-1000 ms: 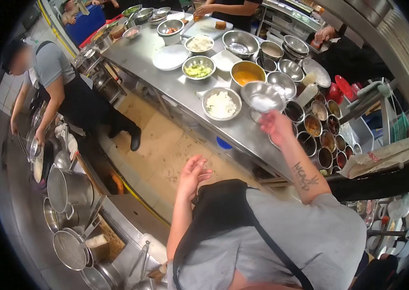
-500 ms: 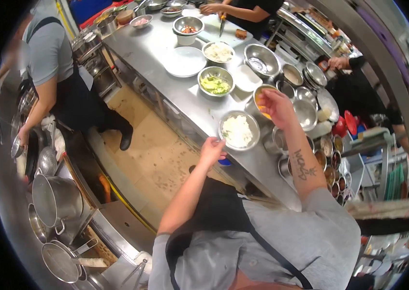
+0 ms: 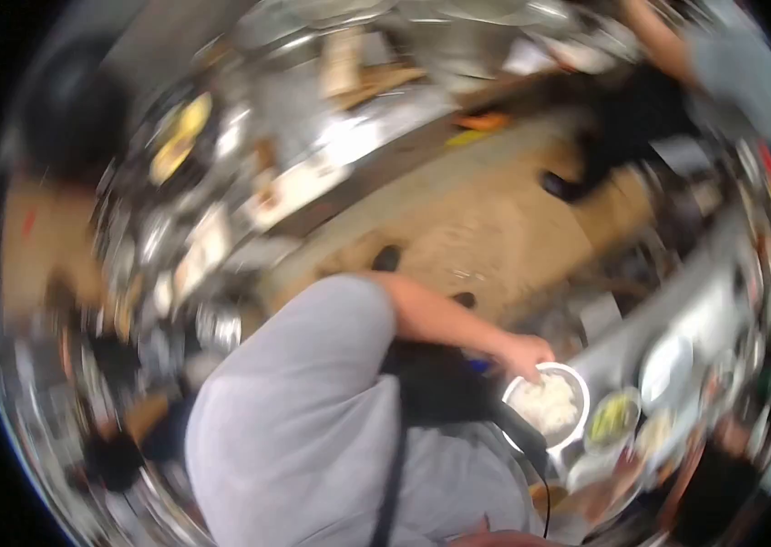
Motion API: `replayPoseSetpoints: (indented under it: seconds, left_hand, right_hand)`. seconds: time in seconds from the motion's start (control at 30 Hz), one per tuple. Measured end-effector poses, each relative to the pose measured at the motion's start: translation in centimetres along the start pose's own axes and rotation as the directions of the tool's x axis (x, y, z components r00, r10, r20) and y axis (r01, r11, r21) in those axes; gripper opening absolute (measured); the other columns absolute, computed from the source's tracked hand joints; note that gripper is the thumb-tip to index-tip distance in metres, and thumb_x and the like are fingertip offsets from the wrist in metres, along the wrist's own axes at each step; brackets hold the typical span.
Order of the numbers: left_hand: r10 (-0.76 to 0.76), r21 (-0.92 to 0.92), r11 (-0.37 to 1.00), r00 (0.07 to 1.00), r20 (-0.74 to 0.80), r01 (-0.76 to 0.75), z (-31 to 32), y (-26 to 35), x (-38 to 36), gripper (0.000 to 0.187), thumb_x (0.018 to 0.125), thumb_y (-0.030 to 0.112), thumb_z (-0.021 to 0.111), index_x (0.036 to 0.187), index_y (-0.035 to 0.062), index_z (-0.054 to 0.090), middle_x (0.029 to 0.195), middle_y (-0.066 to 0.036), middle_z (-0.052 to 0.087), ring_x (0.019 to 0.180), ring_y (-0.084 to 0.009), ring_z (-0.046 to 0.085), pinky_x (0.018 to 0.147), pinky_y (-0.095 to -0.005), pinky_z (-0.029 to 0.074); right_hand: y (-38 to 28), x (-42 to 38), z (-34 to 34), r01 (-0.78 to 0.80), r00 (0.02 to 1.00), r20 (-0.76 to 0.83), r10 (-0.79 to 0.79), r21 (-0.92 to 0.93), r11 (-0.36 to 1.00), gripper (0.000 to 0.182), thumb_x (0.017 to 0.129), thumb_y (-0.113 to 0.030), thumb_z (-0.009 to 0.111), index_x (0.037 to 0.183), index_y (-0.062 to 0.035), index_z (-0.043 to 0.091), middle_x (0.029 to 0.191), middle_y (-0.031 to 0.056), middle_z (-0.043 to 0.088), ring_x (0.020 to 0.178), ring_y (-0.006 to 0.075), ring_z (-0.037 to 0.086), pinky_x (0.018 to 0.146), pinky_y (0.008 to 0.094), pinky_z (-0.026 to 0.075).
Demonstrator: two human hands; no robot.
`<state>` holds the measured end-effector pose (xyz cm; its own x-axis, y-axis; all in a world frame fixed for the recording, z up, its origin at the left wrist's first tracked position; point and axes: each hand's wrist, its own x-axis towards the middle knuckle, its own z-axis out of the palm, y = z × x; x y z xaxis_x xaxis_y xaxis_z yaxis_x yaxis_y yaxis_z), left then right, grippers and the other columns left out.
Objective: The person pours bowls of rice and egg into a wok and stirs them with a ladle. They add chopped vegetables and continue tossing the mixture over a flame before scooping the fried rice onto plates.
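At the lower right, my left hand has closed its fingers on the near rim of a round bowl. White chopped food fills the bowl, and the fingertips reach just over its edge. A smaller bowl of yellow-green pieces stands to its right. My right hand cannot be made out for certain; a smeared reddish shape beside the bowls may be part of it, and its fingers are not readable.
A white plate lies on the steel counter. Across the brown floor, a person in a grey shirt stands at the upper right. Stove equipment and pans, all blurred, fill the upper left.
The view has swung strongly round to the left and blurred. My left hand has gone from beside the white-food bowl to gripping its rim. My right hand is no longer clearly visible.
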<state>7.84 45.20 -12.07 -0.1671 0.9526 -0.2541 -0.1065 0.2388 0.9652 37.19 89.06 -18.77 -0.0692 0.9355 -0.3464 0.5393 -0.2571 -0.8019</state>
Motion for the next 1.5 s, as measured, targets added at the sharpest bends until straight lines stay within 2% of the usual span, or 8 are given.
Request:
replayPoseSetpoints:
  seconds: [0.4, 0.57, 0.73, 0.93, 1.17, 1.37, 1.43, 1.5]
  left_hand:
    - [-0.303, -0.82, 0.417, 0.791, -0.532, -0.392, -8.1, 2.3, -26.8, 0.049, 0.081, -0.002, 0.057, 0.13, -0.0016, 0.047, 0.12, -0.017, 0.061, 0.106, -0.0285, 0.063, 0.089, -0.0517, 0.053]
    - [-0.384, -0.451, 0.681, 0.242, -0.891, -0.576, -12.6, 4.1, -48.3, 0.051, 0.078, -0.001, 0.058, 0.128, -0.0036, 0.047, 0.117, -0.017, 0.061, 0.103, -0.032, 0.064, 0.077, -0.0484, 0.059]
    - [0.173, -0.055, 0.861, -0.392, -0.903, 0.506, -21.5, 1.1, -69.8, 0.077, 0.077, -0.006, 0.049, 0.146, 0.0139, 0.02, 0.13, -0.024, 0.043, 0.1, -0.0414, 0.062, 0.084, -0.0498, 0.054]
    - [-0.141, -0.259, 0.117, -0.243, -0.96, 0.959, -32.2, -13.1, -81.7, 0.075, 0.087, 0.0, 0.044, 0.15, 0.0304, 0.017, 0.147, -0.025, 0.022, 0.1, -0.0466, 0.06, 0.088, -0.0477, 0.051]
    - [0.115, -0.268, 0.144, -0.285, -0.952, 0.953, -33.3, -8.3, -88.2, 0.077, 0.085, -0.003, 0.045, 0.149, 0.0267, 0.015, 0.149, -0.025, 0.024, 0.092, -0.0453, 0.063, 0.083, -0.049, 0.053]
    - [0.394, -0.061, 0.734, -0.498, -0.772, 0.676, -25.4, -8.0, -91.9, 0.082, 0.077, -0.008, 0.049, 0.148, 0.0114, 0.014, 0.143, -0.027, 0.027, 0.119, -0.046, 0.047, 0.101, -0.0467, 0.041]
    - [0.361, -0.014, 0.826, -0.547, -0.755, 0.563, -22.4, -7.9, -91.7, 0.082, 0.077, -0.008, 0.047, 0.149, 0.0099, 0.012, 0.142, -0.027, 0.028, 0.126, -0.0434, 0.042, 0.106, -0.0439, 0.036]
    - [0.235, -0.027, 0.918, -0.595, -0.768, 0.396, -20.2, -8.1, -90.9, 0.083, 0.077, -0.008, 0.045, 0.15, 0.0107, 0.009, 0.142, -0.026, 0.031, 0.132, -0.0389, 0.037, 0.11, -0.0399, 0.03]
  right_hand:
    - [-3.6, -9.8, 6.5, 0.011, 0.995, 0.104, 0.001, -0.121, 0.993, 0.024, 0.09, -0.016, 0.057, 0.109, -0.0016, 0.055, 0.088, 0.0092, 0.063, 0.07, 0.0172, 0.062, 0.056, 0.0291, 0.051]
    - [-5.5, -16.6, 7.0, 0.063, 0.994, 0.096, -0.056, -0.073, 0.995, 0.026, 0.09, -0.016, 0.058, 0.112, -0.0026, 0.055, 0.09, 0.0077, 0.063, 0.071, 0.0153, 0.061, 0.056, 0.0273, 0.049]
    - [-8.6, -26.2, 7.0, 0.158, 0.984, 0.07, -0.162, 0.05, 0.986, 0.028, 0.09, -0.015, 0.059, 0.115, -0.0035, 0.054, 0.092, 0.0063, 0.063, 0.072, 0.0133, 0.06, 0.055, 0.0256, 0.048]
    - [-14.3, -41.5, 11.6, 0.267, 0.913, 0.239, -0.33, 0.261, 0.928, 0.031, 0.09, -0.014, 0.06, 0.119, -0.0047, 0.053, 0.095, 0.0045, 0.063, 0.073, 0.0109, 0.059, 0.055, 0.0234, 0.046]
    - [-22.4, -71.2, 36.2, 0.222, 0.466, 0.75, -0.47, 0.415, 0.882, 0.041, 0.084, -0.004, 0.06, 0.124, -0.003, 0.052, 0.105, 0.0099, 0.064, 0.077, 0.0149, 0.064, 0.049, 0.0231, 0.052]
    - [-21.6, -91.4, 56.9, 0.47, -0.241, 0.832, -0.499, 0.55, 0.69, 0.005, 0.082, 0.001, 0.058, 0.082, -0.001, 0.054, 0.09, 0.0048, 0.059, 0.074, 0.0121, 0.059, 0.057, 0.0267, 0.052]
    - [-19.8, -99.5, 60.1, 0.621, -0.545, 0.42, -0.726, 0.784, -0.012, 0.012, 0.076, 0.005, 0.059, 0.087, 0.0022, 0.056, 0.118, 0.0125, 0.058, 0.082, 0.0167, 0.06, 0.07, 0.0255, 0.049]
    - [-16.6, -105.1, 63.6, 0.547, -0.675, 0.291, -0.678, 0.814, -0.194, 0.021, 0.074, 0.003, 0.059, 0.092, -0.0063, 0.058, 0.131, 0.0153, 0.05, 0.092, 0.0376, 0.063, 0.074, 0.043, 0.053]
